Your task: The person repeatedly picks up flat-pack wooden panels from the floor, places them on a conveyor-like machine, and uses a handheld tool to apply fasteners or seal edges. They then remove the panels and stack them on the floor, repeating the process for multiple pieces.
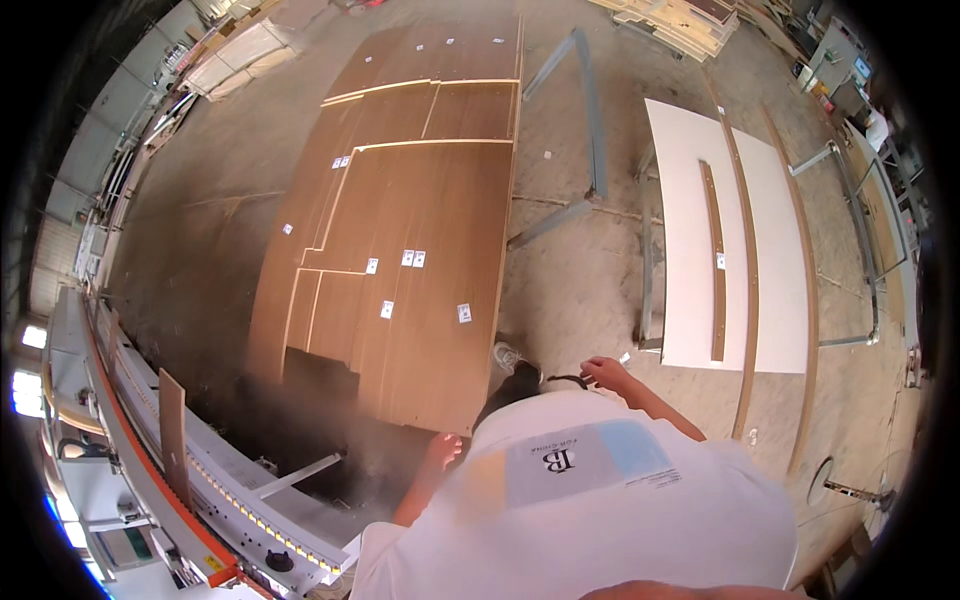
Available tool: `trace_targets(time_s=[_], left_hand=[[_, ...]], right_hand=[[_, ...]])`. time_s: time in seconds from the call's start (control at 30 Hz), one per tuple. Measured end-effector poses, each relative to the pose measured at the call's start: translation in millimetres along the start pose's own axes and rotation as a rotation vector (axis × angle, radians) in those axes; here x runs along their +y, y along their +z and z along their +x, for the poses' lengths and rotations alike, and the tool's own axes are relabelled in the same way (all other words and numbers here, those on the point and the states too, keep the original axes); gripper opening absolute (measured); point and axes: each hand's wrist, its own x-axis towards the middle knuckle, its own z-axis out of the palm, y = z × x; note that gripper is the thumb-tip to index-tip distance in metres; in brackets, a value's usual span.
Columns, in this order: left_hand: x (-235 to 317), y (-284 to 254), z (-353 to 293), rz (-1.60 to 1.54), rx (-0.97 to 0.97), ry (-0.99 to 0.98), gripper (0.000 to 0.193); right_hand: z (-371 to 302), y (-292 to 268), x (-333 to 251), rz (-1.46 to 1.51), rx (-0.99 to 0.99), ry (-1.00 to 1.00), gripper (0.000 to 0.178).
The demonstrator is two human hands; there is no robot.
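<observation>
My left hand point(443, 450) hangs by the near edge of a brown wooden panel point(440, 350), its fingers loosely spread. Whether the fingertips touch the panel I cannot tell. At my right side, my right hand point(605, 373) is held apart from the boards with its fingers loosely bent and nothing visible in them. Several brown panels of different sizes lie in a broad stack ahead, and white labels point(413, 258) are stuck on them. Below my hands are my white shirt point(570, 500) and one shoe point(507, 355).
A long machine point(230, 500) with an orange-edged beam runs along the left. On the right, a white board point(690, 290) rests on a metal frame point(645, 260), with long brown strips point(745, 230) across it. An angled grey metal frame point(592, 130) stands beside the panels. A fan point(825, 485) is at lower right.
</observation>
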Motion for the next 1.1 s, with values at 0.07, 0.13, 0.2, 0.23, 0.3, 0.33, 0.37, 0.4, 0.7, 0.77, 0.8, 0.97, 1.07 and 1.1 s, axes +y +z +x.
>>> trace_targets(time_s=[0.07, 0.13, 0.2, 0.23, 0.3, 0.33, 0.37, 0.4, 0.7, 0.77, 0.8, 0.97, 1.07, 1.1], left_hand=[[1.9, -1.1, 44.9, 0.038, -0.035, 0.038, 0.020], [0.1, -3.1, 94.0, 0.121, -0.050, 0.163, 0.021], [14.2, -1.8, 129.3, 0.153, -0.007, 0.320, 0.025], [27.3, -3.7, 155.6, 0.110, 0.028, 0.272, 0.025], [35.7, -6.8, 207.4, -0.005, 0.099, 0.056, 0.027], [66.3, -10.7, 206.4, -0.077, 0.059, 0.027, 0.026], [127.7, -23.2, 195.1, -0.141, 0.017, -0.002, 0.026], [152.6, -32.3, 195.7, -0.134, 0.028, -0.001, 0.026], [218.6, -59.7, 245.3, -0.159, 0.113, -0.020, 0.031], [205.1, -54.1, 238.8, -0.318, 0.137, -0.148, 0.027], [198.3, -46.0, 230.5, -0.555, 0.166, -0.202, 0.025], [226.8, -19.7, 215.0, -0.413, -0.035, -0.222, 0.027], [341.8, -38.9, 254.5, -0.357, -0.030, -0.312, 0.027], [374.8, -49.3, 272.4, -0.402, -0.009, -0.329, 0.026]], right_hand=[[15.4, -9.8, -24.0, -0.017, 0.064, 0.002, 0.045], [33.5, -25.5, -58.4, -0.017, 0.068, -0.043, 0.043], [51.2, -31.6, -98.7, -0.016, 0.087, -0.055, 0.041], [70.5, -37.4, -115.7, -0.018, 0.086, -0.079, 0.040], [114.3, -44.1, -147.0, -0.030, 0.057, -0.119, 0.039], [132.1, -48.2, -156.9, -0.051, 0.065, -0.134, 0.037], [147.9, -52.2, -175.0, -0.064, 0.075, -0.148, 0.036], [162.4, -52.0, -200.1, -0.079, 0.068, -0.178, 0.035], [362.0, -81.3, -346.5, -0.417, 0.114, -0.237, 0.039], [431.8, -87.8, -374.6, -0.355, 0.167, -0.210, 0.038], [475.7, -93.1, -386.2, -0.320, 0.179, -0.152, 0.039], [666.4, -144.9, -438.7, -0.495, 0.495, -0.274, 0.057], [736.8, -174.3, -465.3, -0.422, 0.555, -0.088, 0.071], [757.9, -190.1, -462.1, -0.415, 0.529, -0.073, 0.072]])
